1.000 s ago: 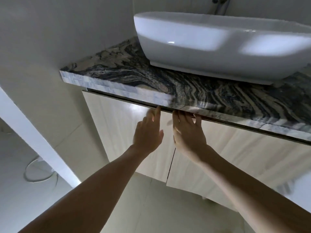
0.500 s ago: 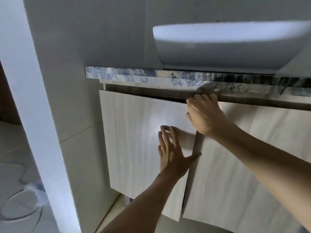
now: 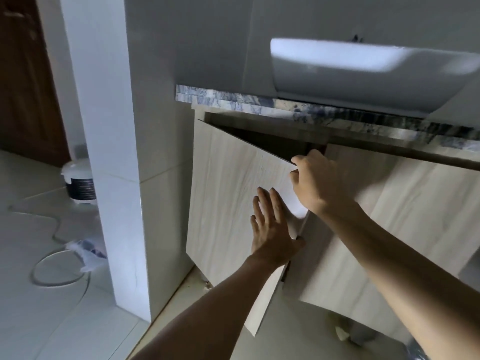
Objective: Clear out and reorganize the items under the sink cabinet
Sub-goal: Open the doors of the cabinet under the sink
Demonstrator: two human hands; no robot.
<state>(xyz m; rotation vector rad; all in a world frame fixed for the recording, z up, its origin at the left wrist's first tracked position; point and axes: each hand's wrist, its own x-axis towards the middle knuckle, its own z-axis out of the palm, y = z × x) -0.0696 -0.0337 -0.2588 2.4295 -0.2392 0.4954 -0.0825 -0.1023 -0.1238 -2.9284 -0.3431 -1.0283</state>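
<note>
Bathroom setup, pale tiled walls and floor (image 3: 39, 320), with a white pillar (image 3: 104, 152) well to the left of the cabinet and a dark wooden door (image 3: 23, 74) further left behind it. Using the left cabinet door (image 3: 228, 203) as my landmark: above it runs the marbled bench (image 3: 259, 101), and a white basin (image 3: 363, 71) sits on that, up and to the right. Just right of the landmark is the right cabinet door (image 3: 389, 216), which looks closed.

The left cabinet door itself is swung partway out, so there's a dark gap behind its top edge, but nothing inside is visible yet, way too dark.

Hands: right hand (image 3: 319, 183) has its fingers curled over the top right corner of that door, gripping the edge. Left hand (image 3: 270, 227) is laid flat on the door face, fingers straight, just below the right one, not holding anything.

Far left of the door on the floor there's a small white bin (image 3: 78, 181) and something plasticky (image 3: 88, 250) by a round floor mark.

Progress-wise I'd say this is barely started. The cabinet is only just being opened, no items are out, and all the clearing and sorting is still to do.
</note>
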